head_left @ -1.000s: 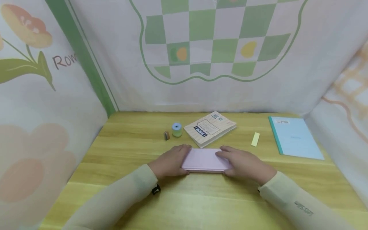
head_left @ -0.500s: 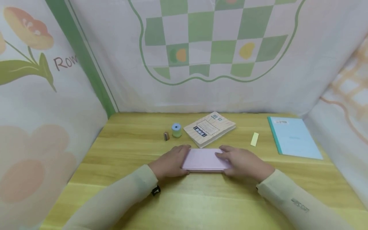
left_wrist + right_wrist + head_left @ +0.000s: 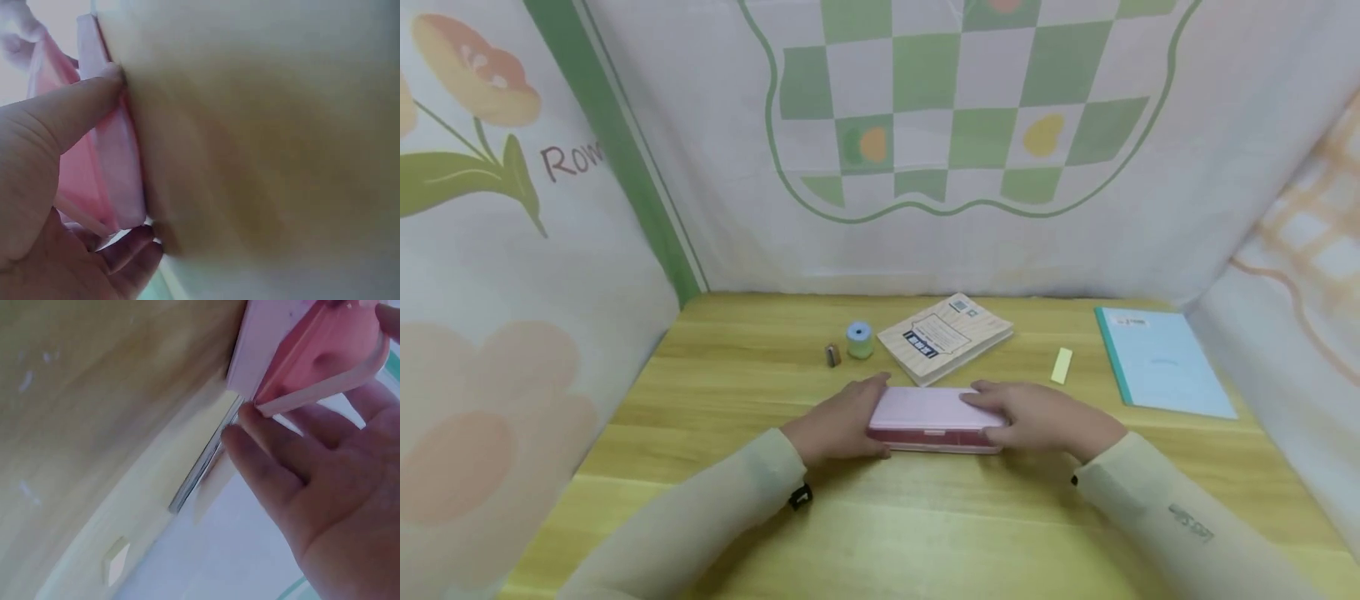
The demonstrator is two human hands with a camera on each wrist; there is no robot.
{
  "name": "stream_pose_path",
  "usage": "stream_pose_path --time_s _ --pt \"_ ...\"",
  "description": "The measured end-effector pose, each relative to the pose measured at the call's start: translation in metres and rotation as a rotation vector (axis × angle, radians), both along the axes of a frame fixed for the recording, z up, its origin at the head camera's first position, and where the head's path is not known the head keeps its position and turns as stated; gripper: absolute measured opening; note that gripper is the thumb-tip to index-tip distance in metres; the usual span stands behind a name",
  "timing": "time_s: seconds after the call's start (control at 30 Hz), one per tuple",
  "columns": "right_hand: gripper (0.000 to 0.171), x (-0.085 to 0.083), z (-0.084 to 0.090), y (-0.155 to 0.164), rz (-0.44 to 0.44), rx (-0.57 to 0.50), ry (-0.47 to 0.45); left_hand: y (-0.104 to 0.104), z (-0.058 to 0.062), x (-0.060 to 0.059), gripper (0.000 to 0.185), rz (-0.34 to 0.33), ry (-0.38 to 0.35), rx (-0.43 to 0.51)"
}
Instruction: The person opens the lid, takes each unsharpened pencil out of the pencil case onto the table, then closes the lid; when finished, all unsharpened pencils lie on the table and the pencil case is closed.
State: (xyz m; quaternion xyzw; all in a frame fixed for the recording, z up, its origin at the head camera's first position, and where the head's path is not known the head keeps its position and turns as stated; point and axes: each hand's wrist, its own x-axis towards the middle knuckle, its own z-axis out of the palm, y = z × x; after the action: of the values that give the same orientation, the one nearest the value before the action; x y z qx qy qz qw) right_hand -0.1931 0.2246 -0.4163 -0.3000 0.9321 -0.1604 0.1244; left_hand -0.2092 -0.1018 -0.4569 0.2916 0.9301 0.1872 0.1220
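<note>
A pink pencil case (image 3: 925, 408) lies on the wooden table between both hands. Its lid is raised a little along the near edge, and the deeper pink inside shows through the gap. The left hand (image 3: 842, 421) grips the left end, thumb on the near side and fingers behind; in the left wrist view its thumb (image 3: 87, 103) lies across the front of the base. The right hand (image 3: 1045, 421) holds the lid at the right end, thumb by the front edge. In the right wrist view, its fingers (image 3: 275, 444) reach behind the case, by the hinge side, beneath the tilted lid (image 3: 325, 359).
Behind the case lies a thick book (image 3: 943, 337). To its left stand a blue-and-green cylinder (image 3: 859, 340) and a small sharpener (image 3: 832, 356). A pale yellow strip (image 3: 1062, 366) and a light blue notebook (image 3: 1165, 362) lie to the right. Fabric walls (image 3: 895, 250) enclose the table.
The pencil case's lid was down in both earlier frames; now its front edge has come up. The right thumb has risen with it, while the left hand stays at the left end.
</note>
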Motion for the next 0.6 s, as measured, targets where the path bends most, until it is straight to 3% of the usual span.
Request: stream_pose_path --time_s 0.27,0.4,0.6 --pt "0.051 -0.015 0.002 0.012 -0.028 -0.119 -0.137 -0.012 -0.005 0.001 0.125 0.18 -0.226 0.254" --pt "0.052 -0.027 0.008 0.014 -0.093 -0.156 -0.16 -0.013 -0.002 0.003 0.126 0.234 -0.199 0.24" --pt "0.062 -0.045 0.014 0.006 -0.24 -0.16 -0.197 -0.013 -0.006 0.007 0.111 0.228 -0.114 0.186"
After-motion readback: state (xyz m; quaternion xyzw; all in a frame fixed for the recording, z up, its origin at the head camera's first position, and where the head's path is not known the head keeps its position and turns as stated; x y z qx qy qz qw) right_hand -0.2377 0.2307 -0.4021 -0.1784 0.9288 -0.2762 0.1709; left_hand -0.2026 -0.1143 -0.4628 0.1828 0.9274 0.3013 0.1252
